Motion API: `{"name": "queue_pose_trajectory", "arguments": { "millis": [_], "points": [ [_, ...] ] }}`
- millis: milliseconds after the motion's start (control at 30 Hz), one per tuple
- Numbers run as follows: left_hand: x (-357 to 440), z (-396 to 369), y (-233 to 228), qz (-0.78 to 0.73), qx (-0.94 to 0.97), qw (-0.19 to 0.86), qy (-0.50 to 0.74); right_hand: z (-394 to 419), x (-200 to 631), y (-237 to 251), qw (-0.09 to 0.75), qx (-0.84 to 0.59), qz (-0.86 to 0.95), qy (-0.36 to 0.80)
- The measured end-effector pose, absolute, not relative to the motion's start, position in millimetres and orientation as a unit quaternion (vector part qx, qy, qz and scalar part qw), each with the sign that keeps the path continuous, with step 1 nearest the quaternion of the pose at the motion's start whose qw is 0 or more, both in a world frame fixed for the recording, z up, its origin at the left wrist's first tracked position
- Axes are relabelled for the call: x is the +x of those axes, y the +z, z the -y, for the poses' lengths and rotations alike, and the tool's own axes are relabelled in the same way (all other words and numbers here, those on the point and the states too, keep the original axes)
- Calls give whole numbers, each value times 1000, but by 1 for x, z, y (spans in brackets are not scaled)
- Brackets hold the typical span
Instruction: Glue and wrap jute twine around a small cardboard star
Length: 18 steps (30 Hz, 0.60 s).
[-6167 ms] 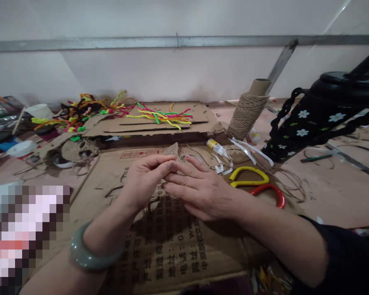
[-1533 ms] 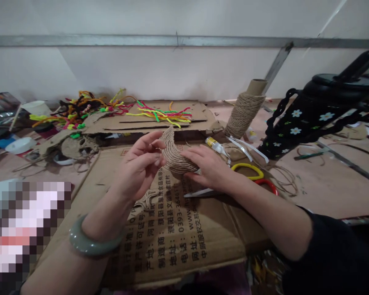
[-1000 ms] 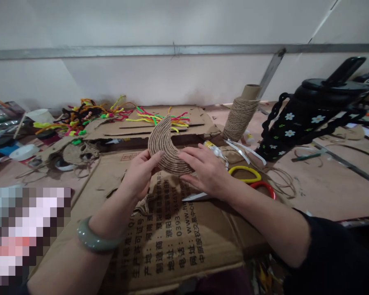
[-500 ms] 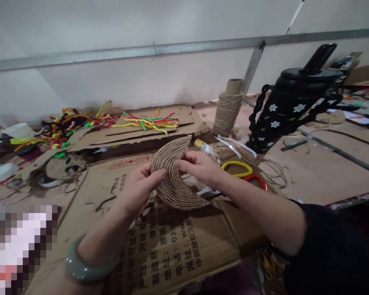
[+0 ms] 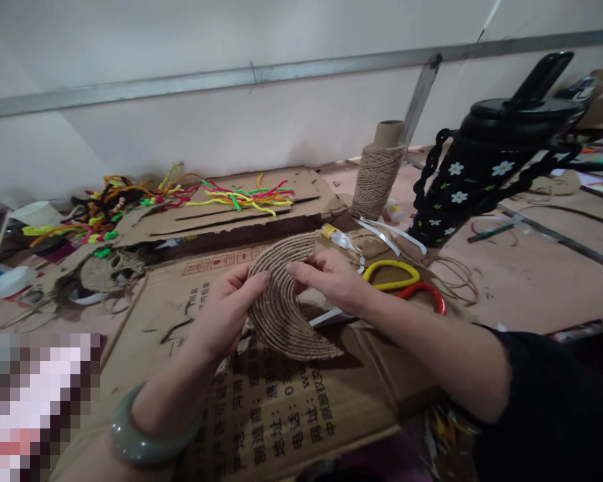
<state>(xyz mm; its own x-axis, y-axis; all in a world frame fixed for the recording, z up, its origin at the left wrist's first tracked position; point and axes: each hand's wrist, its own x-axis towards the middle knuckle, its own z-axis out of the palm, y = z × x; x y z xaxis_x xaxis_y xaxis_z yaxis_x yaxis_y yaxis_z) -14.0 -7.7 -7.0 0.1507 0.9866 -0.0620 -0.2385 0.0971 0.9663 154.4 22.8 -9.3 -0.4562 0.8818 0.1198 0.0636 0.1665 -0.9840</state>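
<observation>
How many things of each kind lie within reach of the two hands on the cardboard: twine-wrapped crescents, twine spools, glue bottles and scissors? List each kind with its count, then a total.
Twine-wrapped crescent, held by the left hand and right hand: 1
Twine spool: 1
Glue bottle: 1
Scissors, with one yellow and one red handle loop: 1
Total: 4

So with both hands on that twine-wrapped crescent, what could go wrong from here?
1. The twine crescent is pinched only at its upper edge by the left hand and right hand; the lower tip might sag or bend.
2. The scissors lie just beside the right forearm, so it could snag them.
3. The glue tube sits close behind the fingers and could get knocked.
</observation>
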Motion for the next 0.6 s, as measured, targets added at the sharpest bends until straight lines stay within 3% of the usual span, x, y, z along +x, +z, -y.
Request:
{"name": "queue_pose_trajectory", "arguments": {
  "millis": [600],
  "points": [
    [-14,12,-6,-447,449,615,469,-20,151,-12,378,-349,656,552]
  ]
}}
